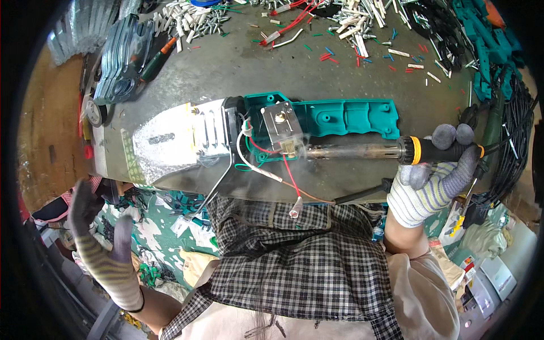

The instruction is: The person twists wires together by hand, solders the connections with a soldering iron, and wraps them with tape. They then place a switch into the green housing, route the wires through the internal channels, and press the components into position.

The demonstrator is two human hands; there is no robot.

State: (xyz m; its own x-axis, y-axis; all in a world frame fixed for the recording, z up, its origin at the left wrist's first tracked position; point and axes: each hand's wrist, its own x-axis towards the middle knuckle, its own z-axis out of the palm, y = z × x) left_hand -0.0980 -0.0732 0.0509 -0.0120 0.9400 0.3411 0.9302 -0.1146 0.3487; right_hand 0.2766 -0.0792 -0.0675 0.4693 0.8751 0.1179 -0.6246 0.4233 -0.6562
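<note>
Right grip point(430, 181) wraps the soldering iron point(391, 152) by its handle point(430, 151), the safer hold; shaft point(345, 152) probably stiff, hot. Left grip point(105, 246), lower left, spread, empty.

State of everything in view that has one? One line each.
Left hand: empty, open, fingers apart
Right hand: closed around the soldering iron's handle
Soldering iron: held, tip end at the metal box; heat can't be told
Metal box: at the green housing, wires exposed
Green housing: open, hollow side up
Silver shell: lying on the table
Screwdriver: lying down, unheld
</note>
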